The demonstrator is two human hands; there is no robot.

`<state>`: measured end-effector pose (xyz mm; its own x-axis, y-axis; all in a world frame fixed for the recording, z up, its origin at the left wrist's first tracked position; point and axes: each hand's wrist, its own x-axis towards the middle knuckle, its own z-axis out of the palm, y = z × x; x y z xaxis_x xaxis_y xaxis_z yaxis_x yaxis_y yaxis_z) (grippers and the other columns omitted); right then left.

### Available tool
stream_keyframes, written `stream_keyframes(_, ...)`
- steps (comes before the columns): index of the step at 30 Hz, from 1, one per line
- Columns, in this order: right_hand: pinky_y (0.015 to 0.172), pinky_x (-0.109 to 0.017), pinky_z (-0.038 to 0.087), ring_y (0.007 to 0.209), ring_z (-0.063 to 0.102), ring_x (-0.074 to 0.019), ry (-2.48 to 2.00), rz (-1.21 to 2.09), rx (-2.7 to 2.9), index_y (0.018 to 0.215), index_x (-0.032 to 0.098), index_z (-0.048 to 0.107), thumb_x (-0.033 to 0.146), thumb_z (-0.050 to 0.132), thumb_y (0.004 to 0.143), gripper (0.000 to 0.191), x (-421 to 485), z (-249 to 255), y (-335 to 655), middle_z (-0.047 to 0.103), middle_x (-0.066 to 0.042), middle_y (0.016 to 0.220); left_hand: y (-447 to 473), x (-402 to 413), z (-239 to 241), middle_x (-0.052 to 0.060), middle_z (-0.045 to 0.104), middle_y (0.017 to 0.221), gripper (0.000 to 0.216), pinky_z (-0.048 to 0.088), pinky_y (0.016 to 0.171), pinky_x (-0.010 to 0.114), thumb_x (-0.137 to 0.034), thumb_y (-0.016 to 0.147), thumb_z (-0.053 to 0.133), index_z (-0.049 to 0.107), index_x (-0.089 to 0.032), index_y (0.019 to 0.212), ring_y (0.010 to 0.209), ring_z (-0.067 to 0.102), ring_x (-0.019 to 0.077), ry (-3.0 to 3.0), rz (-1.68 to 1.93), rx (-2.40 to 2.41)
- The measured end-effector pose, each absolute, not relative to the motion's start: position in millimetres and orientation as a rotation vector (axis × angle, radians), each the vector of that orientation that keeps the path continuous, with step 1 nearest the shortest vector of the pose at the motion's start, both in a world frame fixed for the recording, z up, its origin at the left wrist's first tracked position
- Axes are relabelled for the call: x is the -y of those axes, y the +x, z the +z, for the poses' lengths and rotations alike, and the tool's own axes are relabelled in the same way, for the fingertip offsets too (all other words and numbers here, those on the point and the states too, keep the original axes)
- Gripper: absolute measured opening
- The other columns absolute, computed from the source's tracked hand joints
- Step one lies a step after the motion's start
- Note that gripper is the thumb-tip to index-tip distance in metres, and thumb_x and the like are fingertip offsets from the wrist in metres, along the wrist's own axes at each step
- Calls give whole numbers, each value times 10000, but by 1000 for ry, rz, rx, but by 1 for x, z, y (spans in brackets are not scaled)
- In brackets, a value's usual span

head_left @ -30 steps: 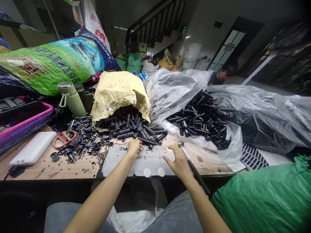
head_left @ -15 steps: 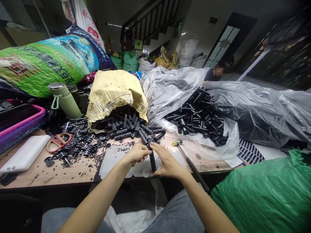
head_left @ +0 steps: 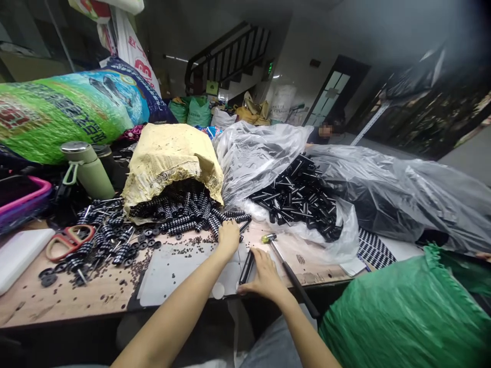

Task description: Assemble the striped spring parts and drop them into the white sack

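Observation:
My right hand (head_left: pixel 264 275) is closed on a black tube (head_left: pixel 246 267), holding it flat on the grey sheet (head_left: pixel 172 271) near the table's front edge. My left hand (head_left: pixel 228 236) reaches forward to the ridged black-and-white rollers (head_left: pixel 184 212) that spill from a yellow sack (head_left: pixel 172 153). Its fingers curl down over the nearest rollers; what they grip is hidden. A small hammer (head_left: pixel 286 268) with a yellow-green head lies just right of my right hand.
A clear plastic bag holds several black tubes (head_left: pixel 299 197). Scissors (head_left: pixel 67 240), small black washers (head_left: pixel 148 240), a green flask (head_left: pixel 86 168), a pink crate (head_left: pixel 23 197) and a white box (head_left: pixel 17 255) lie at the left. A green sack (head_left: pixel 402 317) sits at the right. A person sits at the far side.
My left hand let go of the black tube and moved forward to the roller pile. My right hand laid the tube down on the grey sheet. The view shifted right.

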<state>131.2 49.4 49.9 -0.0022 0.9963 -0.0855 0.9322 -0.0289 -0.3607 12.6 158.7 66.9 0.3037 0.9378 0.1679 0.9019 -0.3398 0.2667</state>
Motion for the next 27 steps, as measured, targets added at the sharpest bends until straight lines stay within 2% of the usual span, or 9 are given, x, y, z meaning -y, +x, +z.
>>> stream_keyframes(7,1013,-459,180,1258,201,-324,-2050,540,2018,1307,168,230,534,746,342,1154,-49,53,132,298,-137,1337,-6,-158,58,140,568,937,418,397,769,340,-15,786,307,418,-110,1178,879,539,211,2529,430,-1581)
stream_keyframes(11,997,-493,195,1248,232,-331,-1977,498,2010,1299,179,242,516,741,385,1095,-48,48,134,316,-147,1326,-14,-159,55,143,572,940,434,401,773,319,-79,803,342,366,-90,1236,886,538,211,2484,470,-1565)
stream_keyframes(14,1002,-481,208,1249,240,-319,-1966,479,1987,1296,171,246,508,740,404,1074,-47,45,136,321,-149,1324,-25,-163,56,123,567,951,475,413,762,302,-208,826,385,315,-103,1284,877,534,198,2298,714,-1462)
stream_keyframes(17,1006,-476,212,1250,241,-313,-1960,480,1975,1297,176,243,505,742,408,1072,-45,45,136,324,-145,1323,-41,-162,60,81,561,936,488,425,748,298,-317,821,418,349,-165,1279,827,532,172,1911,1048,-1288)
stream_keyframes(21,1010,-484,203,1256,224,-319,-1960,501,1967,1308,180,228,499,740,419,1074,-45,46,136,304,-143,1336,-61,-150,66,43,533,986,467,415,798,281,-329,778,493,419,-226,1228,827,536,129,1457,1223,-1049)
stream_keyframes(23,1012,-491,200,1261,209,-324,-1971,513,1953,1316,174,212,487,741,423,1085,-45,45,135,289,-144,1344,-70,-141,69,16,530,944,442,435,763,262,-315,771,505,429,-236,1200,754,546,99,1193,1219,-892)
stream_keyframes(27,1024,-463,218,1262,203,-313,-1914,463,1903,1317,140,197,480,753,417,1111,-47,46,130,273,-158,1337,-84,-123,74,-6,535,781,327,449,546,220,-352,776,495,490,-188,1060,581,516,78,736,1141,-765)
